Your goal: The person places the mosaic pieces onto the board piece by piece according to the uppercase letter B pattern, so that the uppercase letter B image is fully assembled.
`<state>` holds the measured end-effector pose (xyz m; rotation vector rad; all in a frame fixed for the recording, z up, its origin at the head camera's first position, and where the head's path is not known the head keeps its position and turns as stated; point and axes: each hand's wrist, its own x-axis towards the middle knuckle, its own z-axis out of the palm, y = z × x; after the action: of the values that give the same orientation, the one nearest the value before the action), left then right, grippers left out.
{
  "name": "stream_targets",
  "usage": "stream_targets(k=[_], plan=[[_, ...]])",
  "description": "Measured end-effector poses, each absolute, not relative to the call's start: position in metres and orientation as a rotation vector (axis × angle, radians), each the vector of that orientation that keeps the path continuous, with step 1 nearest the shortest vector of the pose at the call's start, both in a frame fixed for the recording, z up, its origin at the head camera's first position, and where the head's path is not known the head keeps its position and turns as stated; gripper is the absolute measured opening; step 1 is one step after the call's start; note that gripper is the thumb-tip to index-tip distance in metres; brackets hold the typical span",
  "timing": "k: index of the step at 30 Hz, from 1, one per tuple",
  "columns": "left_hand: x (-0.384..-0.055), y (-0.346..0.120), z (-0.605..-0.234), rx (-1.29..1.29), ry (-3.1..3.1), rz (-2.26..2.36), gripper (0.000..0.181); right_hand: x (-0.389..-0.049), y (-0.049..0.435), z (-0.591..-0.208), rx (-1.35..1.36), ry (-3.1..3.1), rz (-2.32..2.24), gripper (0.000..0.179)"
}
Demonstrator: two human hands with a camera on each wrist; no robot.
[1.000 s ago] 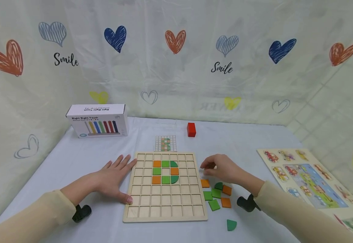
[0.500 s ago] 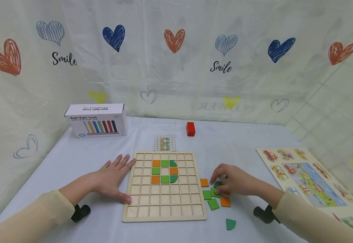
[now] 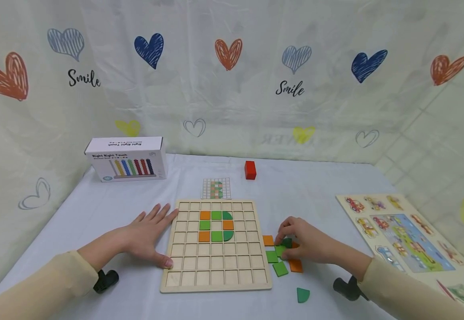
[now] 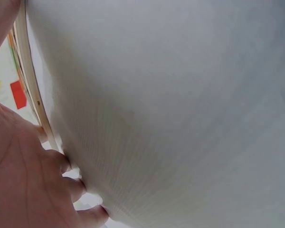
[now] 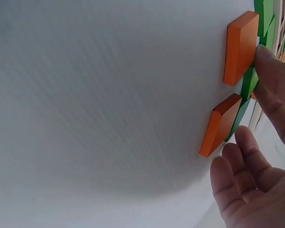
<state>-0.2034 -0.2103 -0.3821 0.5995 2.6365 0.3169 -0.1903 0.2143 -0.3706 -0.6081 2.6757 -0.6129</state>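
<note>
A wooden grid board [image 3: 216,280] lies flat on the table, with a ring of orange, light green and dark green pieces in its upper cells. My left hand [image 3: 145,235] lies spread at its left side, thumb on the edge; the left wrist view shows the palm [image 4: 28,180] beside the board's edge [image 4: 35,90]. Right of the board, my right hand [image 3: 309,242] pinches a light green square tile [image 3: 280,251] between thumb and index finger, low in a group of loose pieces. Its other fingers are loosely bent in the right wrist view, near an orange tile [image 5: 222,124].
A printed pattern card [image 3: 216,188] and a red block [image 3: 250,170] lie behind the board. At the back left stands a white box [image 3: 127,160]. A vehicle picture puzzle [image 3: 411,244] lies at the right. One dark green quarter-round piece [image 3: 303,295] sits nearer the front.
From beside the board's right edge, my right hand has moved right and nearer onto the loose pieces. It has taken hold of a green tile, which shifted slightly left. The left hand stays put.
</note>
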Motion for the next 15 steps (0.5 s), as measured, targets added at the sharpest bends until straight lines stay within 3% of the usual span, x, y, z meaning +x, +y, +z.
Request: stream_targets(k=[15], plan=[[-0.201, -0.211, -0.379, 0.624, 2.649, 0.308, 0.132, -0.189, 0.208, -0.36, -0.623, 2.712, -0.652, 0.016]])
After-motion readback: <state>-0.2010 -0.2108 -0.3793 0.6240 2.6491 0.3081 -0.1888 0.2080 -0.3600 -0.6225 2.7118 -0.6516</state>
